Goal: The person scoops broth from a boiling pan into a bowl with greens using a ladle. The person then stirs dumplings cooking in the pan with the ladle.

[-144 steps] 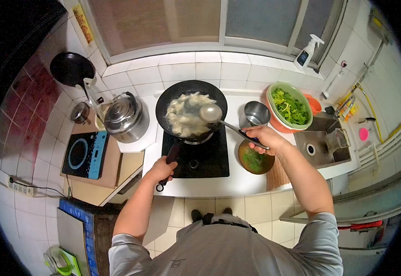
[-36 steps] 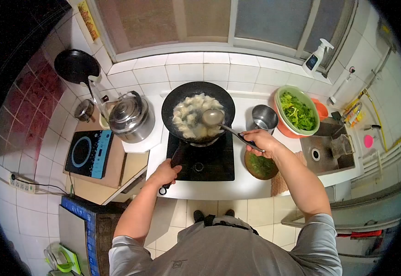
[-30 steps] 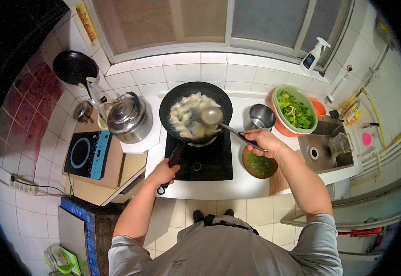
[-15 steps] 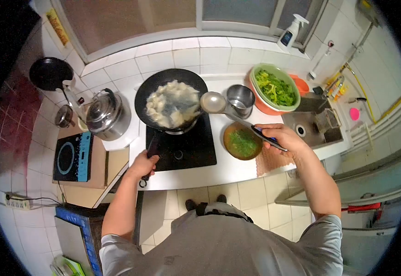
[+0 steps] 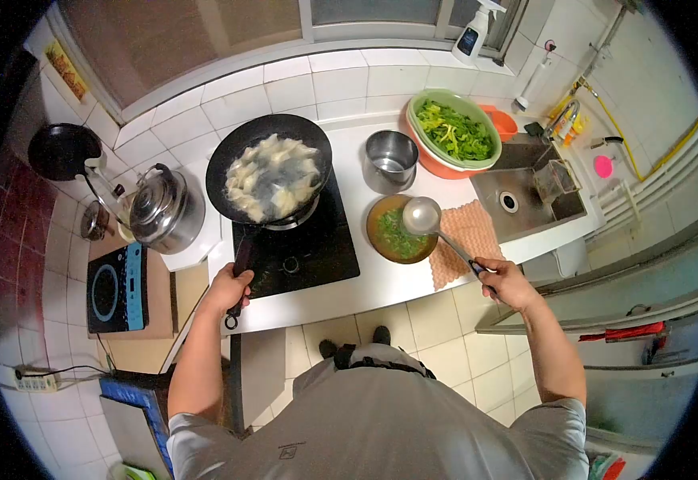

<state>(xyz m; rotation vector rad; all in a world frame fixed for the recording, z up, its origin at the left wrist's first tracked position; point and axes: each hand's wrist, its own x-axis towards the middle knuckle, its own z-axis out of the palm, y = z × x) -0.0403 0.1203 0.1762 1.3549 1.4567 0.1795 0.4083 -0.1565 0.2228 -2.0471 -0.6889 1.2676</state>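
My left hand point(image 5: 230, 289) is wrapped round the handle of a black wok point(image 5: 214, 154), which rests on a black cooktop point(image 5: 317, 264). Dumplings point(image 5: 273, 178) lie in cloudy, steaming liquid inside the wok. In my right hand point(image 5: 506, 284) is a ladle point(image 5: 422, 216), its metal bowl over the right side of a brown bowl point(image 5: 398, 254). Chopped greens float in liquid in that bowl; whether the ladle touches the liquid I cannot tell. Just behind stands a steel pot point(image 5: 390, 158).
A green basin point(image 5: 418, 128) of leafy greens sits in an orange one, left of the sink point(image 5: 517, 216). A pink cloth point(image 5: 469, 240) lies beside the brown bowl. To the left are a steel kettle point(image 5: 169, 212) and a blue-edged induction cooker point(image 5: 117, 288).
The ladle has moved from beside the wok's right rim, in front of the steel pot, to over the brown bowl. My left hand still grips the wok handle. The camera view has shifted slightly.
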